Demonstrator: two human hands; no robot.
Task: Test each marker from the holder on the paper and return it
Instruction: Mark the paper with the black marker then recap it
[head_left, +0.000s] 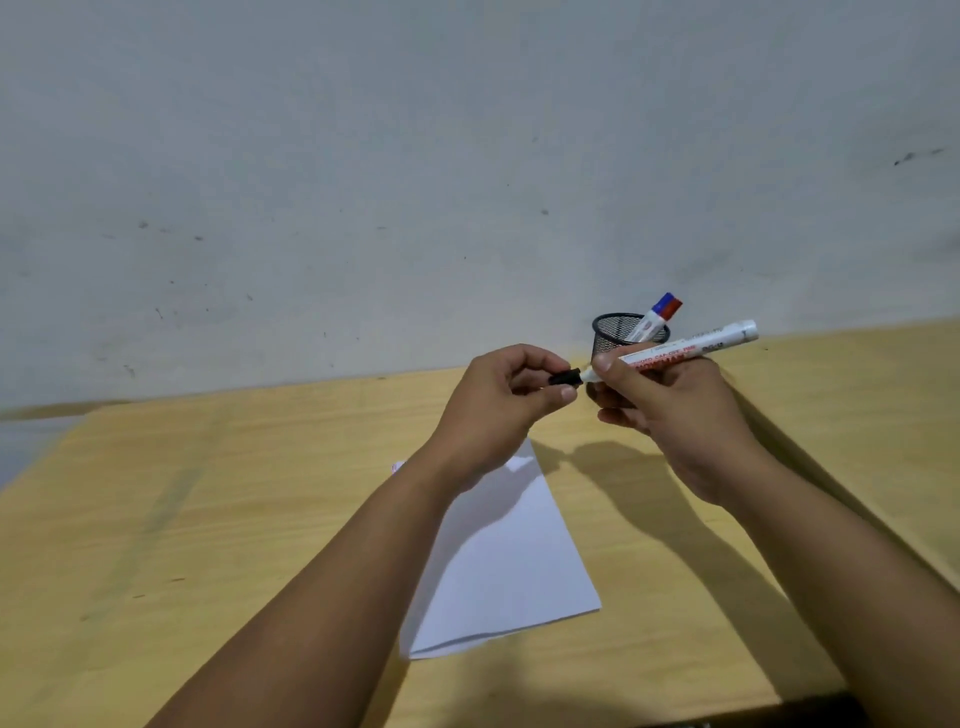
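Note:
My right hand (670, 410) grips a white marker (696, 349) with red lettering, held level above the table with its tip pointing left. My left hand (498, 405) pinches the marker's black cap (565, 378) right at the tip; I cannot tell whether cap and tip are joined. Behind my hands stands a black mesh holder (613, 332) with two markers (660, 314) leaning in it, one blue-ended, one red-ended. A white sheet of paper (514, 561) lies on the table below my hands, partly covered by my left forearm.
The wooden table (208, 519) runs back to a grey scuffed wall (415, 182). A dark object (810, 712) sits at the table's near right edge.

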